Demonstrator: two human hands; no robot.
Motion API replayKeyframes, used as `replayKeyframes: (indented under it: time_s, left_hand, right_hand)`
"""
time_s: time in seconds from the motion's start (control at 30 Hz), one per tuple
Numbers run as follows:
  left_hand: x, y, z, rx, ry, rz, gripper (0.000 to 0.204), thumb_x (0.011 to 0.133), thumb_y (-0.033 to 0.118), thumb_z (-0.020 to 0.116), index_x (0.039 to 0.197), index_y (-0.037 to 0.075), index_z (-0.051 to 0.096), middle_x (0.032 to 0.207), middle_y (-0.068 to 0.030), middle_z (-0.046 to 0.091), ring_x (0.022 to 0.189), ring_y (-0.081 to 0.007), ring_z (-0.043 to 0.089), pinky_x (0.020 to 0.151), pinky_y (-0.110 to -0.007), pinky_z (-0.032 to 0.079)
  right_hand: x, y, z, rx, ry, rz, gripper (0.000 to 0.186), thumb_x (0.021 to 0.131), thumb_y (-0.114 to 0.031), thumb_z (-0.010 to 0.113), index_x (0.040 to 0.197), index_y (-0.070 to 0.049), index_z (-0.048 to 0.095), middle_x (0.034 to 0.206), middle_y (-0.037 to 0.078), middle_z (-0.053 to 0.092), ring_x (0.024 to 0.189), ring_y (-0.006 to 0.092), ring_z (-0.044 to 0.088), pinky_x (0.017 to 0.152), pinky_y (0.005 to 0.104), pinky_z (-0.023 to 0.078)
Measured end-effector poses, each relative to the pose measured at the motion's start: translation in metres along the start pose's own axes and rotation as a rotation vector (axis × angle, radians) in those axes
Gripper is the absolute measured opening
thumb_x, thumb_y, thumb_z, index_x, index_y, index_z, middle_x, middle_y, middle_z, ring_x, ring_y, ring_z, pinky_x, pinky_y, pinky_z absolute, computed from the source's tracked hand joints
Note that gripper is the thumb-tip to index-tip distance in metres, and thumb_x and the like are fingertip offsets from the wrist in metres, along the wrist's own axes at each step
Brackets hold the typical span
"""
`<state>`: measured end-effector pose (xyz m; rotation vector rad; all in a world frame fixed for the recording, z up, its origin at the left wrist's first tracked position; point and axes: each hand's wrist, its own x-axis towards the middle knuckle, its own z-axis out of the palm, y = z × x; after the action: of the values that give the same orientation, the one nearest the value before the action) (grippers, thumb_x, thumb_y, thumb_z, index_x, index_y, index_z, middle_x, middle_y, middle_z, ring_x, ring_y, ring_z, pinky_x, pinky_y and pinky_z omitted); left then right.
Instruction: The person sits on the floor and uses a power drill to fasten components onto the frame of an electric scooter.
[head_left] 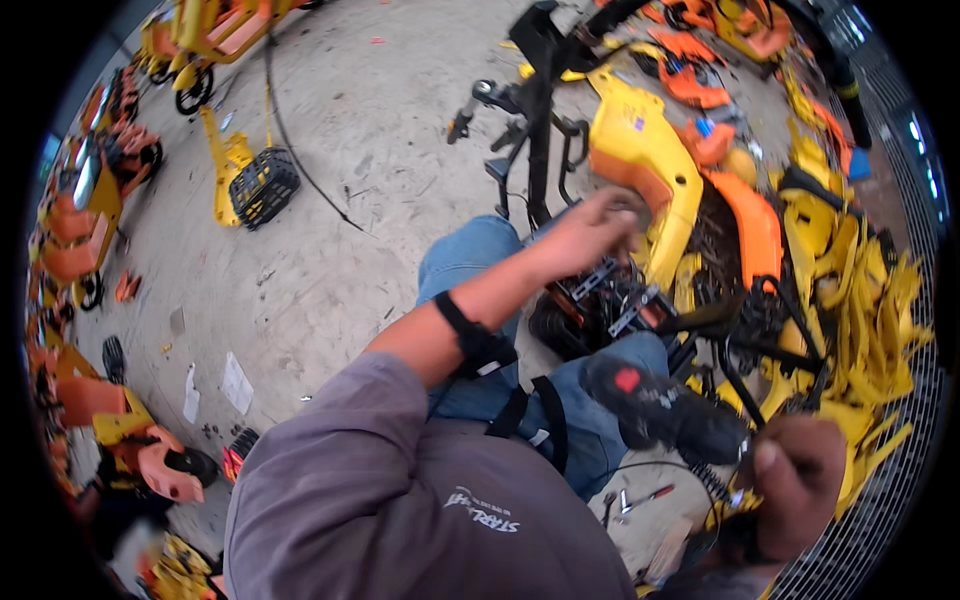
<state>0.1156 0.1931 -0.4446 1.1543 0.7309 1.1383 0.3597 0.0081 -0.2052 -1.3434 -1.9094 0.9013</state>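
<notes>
My left hand (610, 225) is raised over a black scooter frame (540, 160), beside a yellow body panel (660, 170). Its fingers are curled, and whatever is in them is hidden and blurred. My right hand (795, 475) at the lower right grips the end of a long black tool (680, 415) with a red mark on it, held across my jeans-covered thigh. A coiled black cable (705, 480) hangs below the tool. Metal brackets (630, 310) on the frame sit between my hands. An orange curved panel (750, 220) lies just beyond.
Piles of yellow panels (840, 330) and orange pieces (700, 85) crowd the right. Yellow-orange scooters (85, 230) line the left. A black basket on a yellow part (240, 185) and a long cable (285, 130) lie on the concrete. Small hand tools (645, 500) lie below me.
</notes>
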Motion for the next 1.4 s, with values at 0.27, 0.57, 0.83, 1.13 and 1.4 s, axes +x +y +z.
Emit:
replayKeyframes:
  time_s: [0.27,0.57,0.83,1.13,1.4]
  left_hand:
    - [-0.048,-0.075,-0.014,-0.766,-0.249,-0.362,0.023,0.105,0.022,0.046,0.115,0.004,0.057,0.131,-0.0195,0.065,0.121,-0.0321,0.063,0.107,-0.047,0.048]
    - [-0.058,-0.089,-0.031,-1.211,0.168,-0.244,0.044,0.101,0.029,0.038,0.128,0.003,0.06,0.13,-0.0161,0.065,0.119,-0.0329,0.061,0.109,-0.051,0.045]
    - [-0.058,-0.122,-0.044,-0.672,0.566,-0.331,0.029,0.106,0.024,0.042,0.116,0.003,0.059,0.116,-0.0139,0.068,0.106,-0.0262,0.066,0.098,-0.042,0.051]
    - [-0.058,-0.122,-0.013,-0.143,0.482,-0.309,0.026,0.109,0.026,0.037,0.11,0.005,0.052,0.097,-0.0166,0.068,0.093,-0.0289,0.067,0.085,-0.039,0.05]
    - [-0.064,-0.113,-0.014,-0.134,0.522,-0.321,0.024,0.109,0.03,0.042,0.108,0.009,0.054,0.095,-0.0092,0.068,0.089,-0.0222,0.064,0.085,-0.037,0.048]
  right_hand:
    - [0.106,0.034,0.062,-0.052,-0.238,0.059,0.036,0.093,-0.019,0.063,0.064,0.002,0.063,0.057,0.003,0.059,0.054,0.0112,0.054,0.053,0.0292,0.04]
    - [0.152,0.14,0.108,0.486,0.108,0.15,0.038,0.096,-0.035,0.066,0.084,0.001,0.066,0.069,0.002,0.063,0.063,0.0091,0.058,0.06,0.0264,0.046]
    - [0.142,0.261,0.25,1.27,0.264,0.329,0.052,0.102,-0.046,0.061,0.128,-0.003,0.052,0.117,0.004,0.059,0.11,0.0134,0.053,0.102,0.0328,0.04]
    - [0.145,0.317,0.24,1.545,0.321,0.81,0.044,0.095,-0.046,0.061,0.106,-0.003,0.059,0.08,0.015,0.067,0.072,0.0283,0.069,0.067,0.0441,0.06]
    - [0.158,0.303,0.214,1.549,0.291,0.691,0.037,0.091,-0.044,0.067,0.093,-0.008,0.06,0.08,0.003,0.059,0.067,0.0164,0.059,0.063,0.0353,0.053]
